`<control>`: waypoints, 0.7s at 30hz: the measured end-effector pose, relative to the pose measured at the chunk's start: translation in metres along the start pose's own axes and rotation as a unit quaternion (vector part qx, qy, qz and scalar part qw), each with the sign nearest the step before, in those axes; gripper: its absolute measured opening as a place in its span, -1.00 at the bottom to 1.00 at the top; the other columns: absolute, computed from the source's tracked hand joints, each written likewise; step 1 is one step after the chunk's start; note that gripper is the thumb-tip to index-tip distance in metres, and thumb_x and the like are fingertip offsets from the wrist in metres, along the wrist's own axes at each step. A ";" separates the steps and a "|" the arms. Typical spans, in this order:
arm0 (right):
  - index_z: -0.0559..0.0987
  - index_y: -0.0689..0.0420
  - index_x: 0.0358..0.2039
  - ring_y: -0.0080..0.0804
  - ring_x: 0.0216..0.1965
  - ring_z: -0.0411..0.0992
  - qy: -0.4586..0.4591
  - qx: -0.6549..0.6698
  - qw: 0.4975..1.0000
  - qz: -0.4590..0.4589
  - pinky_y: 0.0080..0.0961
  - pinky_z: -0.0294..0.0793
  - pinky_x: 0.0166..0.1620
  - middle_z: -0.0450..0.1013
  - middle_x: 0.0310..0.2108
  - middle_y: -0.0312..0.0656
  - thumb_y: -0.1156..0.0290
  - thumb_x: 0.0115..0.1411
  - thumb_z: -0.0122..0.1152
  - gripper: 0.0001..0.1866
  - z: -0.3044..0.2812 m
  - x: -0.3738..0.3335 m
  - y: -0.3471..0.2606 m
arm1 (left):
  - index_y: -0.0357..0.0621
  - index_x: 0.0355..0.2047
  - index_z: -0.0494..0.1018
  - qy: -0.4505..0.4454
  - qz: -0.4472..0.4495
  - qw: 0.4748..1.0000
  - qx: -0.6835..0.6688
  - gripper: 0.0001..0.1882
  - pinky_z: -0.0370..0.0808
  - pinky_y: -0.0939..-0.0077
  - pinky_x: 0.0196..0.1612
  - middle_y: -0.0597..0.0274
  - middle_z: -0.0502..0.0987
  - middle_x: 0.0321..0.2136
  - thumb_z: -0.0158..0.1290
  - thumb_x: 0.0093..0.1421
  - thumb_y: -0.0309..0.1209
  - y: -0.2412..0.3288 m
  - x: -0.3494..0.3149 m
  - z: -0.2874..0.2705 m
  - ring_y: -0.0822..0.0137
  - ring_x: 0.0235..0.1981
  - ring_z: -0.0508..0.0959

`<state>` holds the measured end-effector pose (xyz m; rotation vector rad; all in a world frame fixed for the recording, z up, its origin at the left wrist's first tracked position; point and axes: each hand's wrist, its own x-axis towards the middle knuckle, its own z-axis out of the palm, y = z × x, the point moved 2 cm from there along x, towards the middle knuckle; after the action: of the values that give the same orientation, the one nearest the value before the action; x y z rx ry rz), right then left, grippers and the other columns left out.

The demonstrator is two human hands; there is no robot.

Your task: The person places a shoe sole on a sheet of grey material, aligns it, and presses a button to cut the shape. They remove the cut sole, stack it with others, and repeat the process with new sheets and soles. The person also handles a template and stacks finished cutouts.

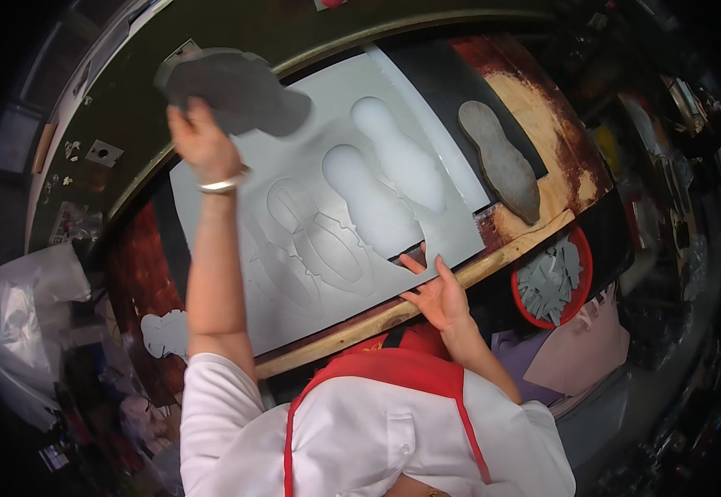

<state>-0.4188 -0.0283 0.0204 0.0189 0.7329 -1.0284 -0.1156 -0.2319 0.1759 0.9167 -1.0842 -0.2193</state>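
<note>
My left hand [204,142], with a bangle at the wrist, is raised over the far left of the work table. It is closed on a dark grey sole-shaped piece [236,91], slightly blurred, which may be more than one layer. Below lies a light grey sheet [294,315] with sole-shaped openings showing white underneath, and pressed sole outlines on its left part. At the sheet's near edge, my right hand [443,302] is open with fingers spread, touching or just over the edge; contact is hard to make out.
A brown sole-shaped block [501,161] lies on the table's right side. A wooden rail [344,333] runs along the near edge. Beyond it at right stands a red basket [583,286] of grey offcuts. A dark green machine beam [141,124] spans the far side.
</note>
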 end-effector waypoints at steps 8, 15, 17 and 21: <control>0.12 -0.04 0.29 -0.16 0.12 0.30 -0.090 -0.045 0.994 0.029 -0.08 0.28 0.13 0.25 0.14 -0.08 0.45 0.22 0.08 -0.36 0.015 -0.007 0.045 | -0.14 -0.08 0.48 -0.466 0.182 0.843 0.194 -0.52 0.50 0.32 -0.04 0.10 0.55 -0.14 -0.05 -0.06 -0.73 0.022 -0.101 -0.050 0.08 -0.08 0.54; 0.31 0.14 0.11 -0.27 0.16 0.24 -0.043 0.053 0.997 0.047 -0.16 0.19 0.21 0.29 0.13 -0.13 0.45 0.25 0.02 -0.60 0.030 0.003 0.080 | -0.17 -0.04 0.46 -0.632 0.176 0.751 0.081 -0.60 0.27 -0.05 0.17 -0.04 0.42 0.02 0.13 0.09 -0.34 0.011 -0.181 -0.076 -0.02 0.08 0.41; 0.27 0.14 0.14 -0.25 0.18 0.22 -0.134 0.055 0.989 0.025 -0.15 0.14 0.23 0.28 0.14 -0.14 0.38 0.29 -0.05 -0.59 0.037 0.004 0.085 | -0.15 -0.02 0.44 -0.613 0.160 0.770 0.077 -0.58 0.28 -0.04 0.17 -0.02 0.42 0.02 0.14 0.07 -0.38 0.006 -0.183 -0.083 0.00 0.08 0.42; 0.17 0.13 0.23 -0.21 0.21 0.17 -0.147 0.030 0.989 -0.012 -0.13 0.06 0.27 0.24 0.18 -0.12 0.23 0.35 -0.18 -0.51 0.043 0.006 0.089 | -0.14 -0.05 0.42 -0.532 0.048 0.841 0.080 -0.64 0.35 0.10 0.09 0.01 0.44 -0.05 0.07 0.09 -0.46 0.000 -0.192 -0.077 0.02 0.01 0.44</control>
<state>-0.3238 0.0003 0.0213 -0.0891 0.4343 -1.0486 -0.1446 -0.0815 0.0365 0.8740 -2.2042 -0.6040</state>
